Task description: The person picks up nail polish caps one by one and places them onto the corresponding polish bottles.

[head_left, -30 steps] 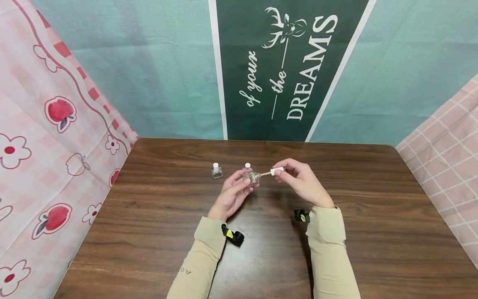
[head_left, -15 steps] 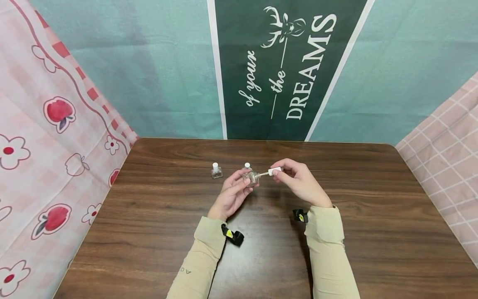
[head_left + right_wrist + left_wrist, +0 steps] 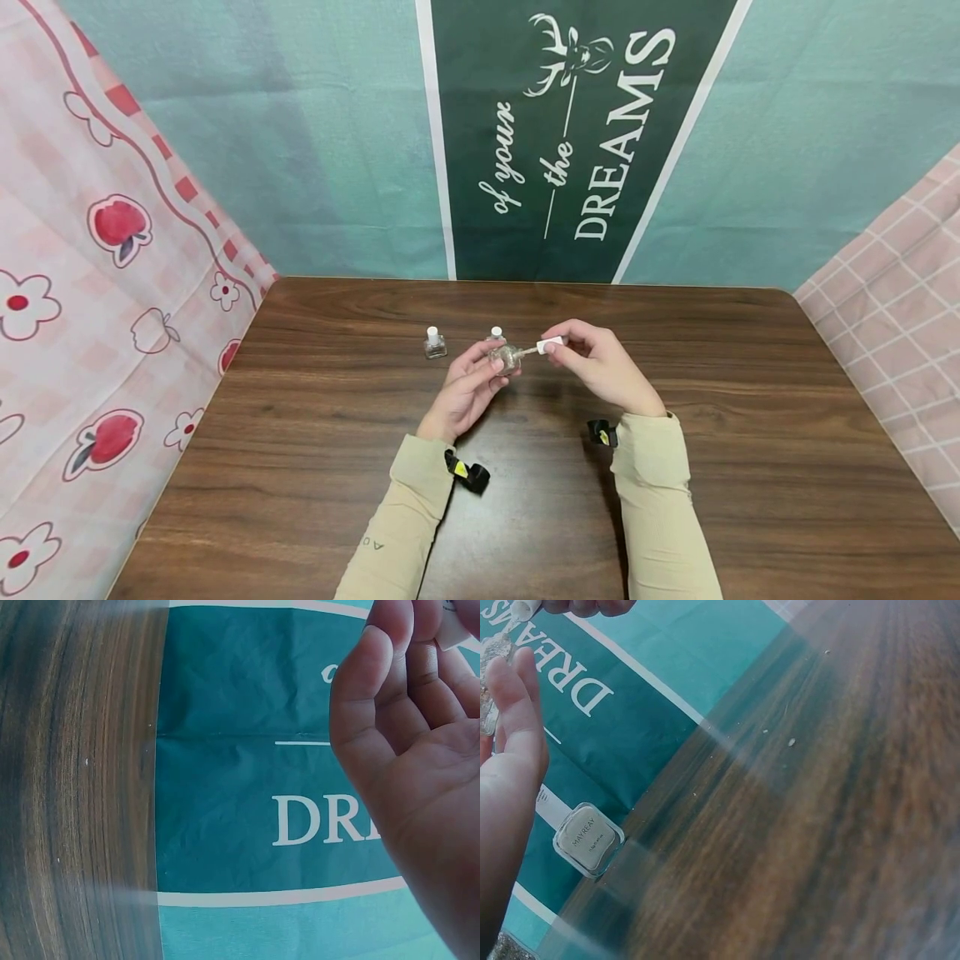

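Note:
My left hand grips a small clear nail polish bottle with glittery contents, its neck tilted toward the right. Between the thumb and fingers of my right hand is a white cap. A thin brush stem runs from that cap to the bottle's mouth; its tip is hidden there. In the left wrist view the held bottle shows only partly at the edge, under the fingers. The right wrist view catches just a corner of the cap.
Behind the hands, a capped nail polish bottle stands on the brown wooden table. Another white-capped bottle stands to its right, partly hidden by the left hand. A printed cloth hangs along the table's back edge.
My right hand has shifted slightly left, bringing the cap closer to the bottle, so less of the brush stem shows. My left hand stays almost in place.

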The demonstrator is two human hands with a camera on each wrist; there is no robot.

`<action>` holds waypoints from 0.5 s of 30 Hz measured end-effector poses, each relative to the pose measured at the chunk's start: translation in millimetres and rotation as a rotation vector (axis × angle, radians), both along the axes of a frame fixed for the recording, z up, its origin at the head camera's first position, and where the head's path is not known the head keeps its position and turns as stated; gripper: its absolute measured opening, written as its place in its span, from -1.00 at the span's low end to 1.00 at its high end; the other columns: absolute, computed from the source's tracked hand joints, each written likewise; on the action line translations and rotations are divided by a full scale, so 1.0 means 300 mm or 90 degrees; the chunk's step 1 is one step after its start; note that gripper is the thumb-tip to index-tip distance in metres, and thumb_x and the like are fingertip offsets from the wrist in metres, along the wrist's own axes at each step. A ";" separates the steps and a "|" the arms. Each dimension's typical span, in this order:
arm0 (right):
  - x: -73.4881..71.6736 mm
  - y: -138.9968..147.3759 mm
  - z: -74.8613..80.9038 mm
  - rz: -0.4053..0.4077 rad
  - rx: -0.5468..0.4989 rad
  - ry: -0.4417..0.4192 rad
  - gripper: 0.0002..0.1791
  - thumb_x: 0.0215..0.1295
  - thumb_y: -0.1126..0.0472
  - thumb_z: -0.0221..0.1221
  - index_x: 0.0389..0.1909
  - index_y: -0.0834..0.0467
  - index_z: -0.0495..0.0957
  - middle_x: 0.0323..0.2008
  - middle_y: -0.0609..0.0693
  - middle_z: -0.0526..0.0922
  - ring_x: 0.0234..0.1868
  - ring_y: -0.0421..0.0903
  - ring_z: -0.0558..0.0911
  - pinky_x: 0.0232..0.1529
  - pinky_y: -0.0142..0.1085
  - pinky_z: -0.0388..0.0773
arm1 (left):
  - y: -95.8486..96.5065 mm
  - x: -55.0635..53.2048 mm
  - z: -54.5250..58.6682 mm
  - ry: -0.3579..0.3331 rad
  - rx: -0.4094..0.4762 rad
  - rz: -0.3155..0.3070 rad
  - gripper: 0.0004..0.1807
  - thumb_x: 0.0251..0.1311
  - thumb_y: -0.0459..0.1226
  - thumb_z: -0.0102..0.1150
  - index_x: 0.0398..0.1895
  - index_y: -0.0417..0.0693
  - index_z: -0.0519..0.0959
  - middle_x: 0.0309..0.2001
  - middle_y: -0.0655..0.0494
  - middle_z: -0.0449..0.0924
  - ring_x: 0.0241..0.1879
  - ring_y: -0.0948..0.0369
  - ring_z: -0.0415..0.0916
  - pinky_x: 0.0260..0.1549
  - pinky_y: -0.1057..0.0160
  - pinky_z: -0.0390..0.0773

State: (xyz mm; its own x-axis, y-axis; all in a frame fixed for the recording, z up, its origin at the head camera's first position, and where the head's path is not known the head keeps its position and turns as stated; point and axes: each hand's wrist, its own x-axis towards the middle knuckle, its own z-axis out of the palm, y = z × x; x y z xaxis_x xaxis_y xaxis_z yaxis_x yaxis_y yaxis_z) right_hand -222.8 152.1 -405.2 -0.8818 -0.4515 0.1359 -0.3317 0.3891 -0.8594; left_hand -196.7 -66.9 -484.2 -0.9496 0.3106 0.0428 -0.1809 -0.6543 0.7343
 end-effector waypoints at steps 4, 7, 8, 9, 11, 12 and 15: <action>0.001 -0.002 -0.002 0.009 -0.005 0.000 -0.81 0.31 0.14 0.23 -0.11 0.08 0.61 -0.31 0.02 0.67 -0.30 -0.03 0.65 -0.29 -0.37 0.57 | 0.000 0.001 0.000 0.001 0.000 -0.001 -0.68 0.31 -0.51 -0.10 0.11 -0.18 0.35 -0.13 0.12 0.60 -0.17 0.19 0.64 -0.24 0.44 0.56; 0.000 -0.006 -0.006 0.011 0.004 0.003 -0.80 0.30 0.10 0.23 -0.10 0.05 0.61 -0.31 0.02 0.67 -0.31 -0.06 0.64 -0.32 -0.36 0.57 | 0.001 0.002 0.000 0.003 -0.001 -0.002 -0.67 0.31 -0.50 -0.08 0.12 -0.21 0.34 -0.14 0.12 0.60 -0.18 0.19 0.64 -0.24 0.44 0.57; -0.001 -0.008 -0.008 0.012 0.005 0.002 -0.80 0.30 0.10 0.23 -0.10 0.04 0.61 -0.31 0.03 0.67 -0.31 -0.07 0.64 -0.33 -0.36 0.56 | 0.001 0.002 -0.001 0.003 -0.001 -0.003 -0.68 0.31 -0.50 -0.08 0.12 -0.20 0.34 -0.14 0.12 0.60 -0.18 0.19 0.64 -0.24 0.44 0.57; -0.001 -0.010 -0.009 0.013 0.009 0.004 -0.80 0.30 0.08 0.23 -0.10 0.03 0.61 -0.32 0.04 0.67 -0.32 -0.08 0.63 -0.34 -0.36 0.56 | 0.001 0.002 -0.002 0.004 -0.001 -0.003 -0.68 0.31 -0.50 -0.06 0.11 -0.19 0.34 -0.14 0.12 0.60 -0.18 0.19 0.64 -0.24 0.44 0.57; -0.002 -0.013 -0.012 0.017 0.012 0.006 -0.80 0.30 0.07 0.23 -0.10 0.03 0.61 -0.32 0.07 0.67 -0.34 -0.08 0.61 -0.36 -0.35 0.55 | 0.002 0.002 -0.003 0.004 -0.003 -0.002 -0.69 0.31 -0.49 -0.05 0.10 -0.19 0.35 -0.14 0.12 0.60 -0.18 0.19 0.64 -0.24 0.44 0.57; -0.002 -0.014 -0.013 0.019 0.012 0.005 -0.80 0.30 0.07 0.23 -0.10 0.03 0.61 -0.32 0.09 0.67 -0.34 -0.08 0.61 -0.36 -0.35 0.55 | 0.002 0.002 -0.003 0.005 -0.004 -0.002 -0.69 0.31 -0.49 -0.05 0.10 -0.19 0.35 -0.14 0.12 0.60 -0.18 0.20 0.64 -0.24 0.44 0.57; -0.002 -0.018 -0.017 0.029 0.013 0.004 -0.79 0.31 0.08 0.23 -0.10 0.05 0.61 -0.32 0.09 0.67 -0.33 -0.07 0.60 -0.36 -0.36 0.55 | 0.003 0.004 -0.004 0.007 -0.005 -0.005 -0.68 0.30 -0.50 -0.04 0.10 -0.20 0.35 -0.14 0.12 0.59 -0.19 0.21 0.64 -0.24 0.44 0.56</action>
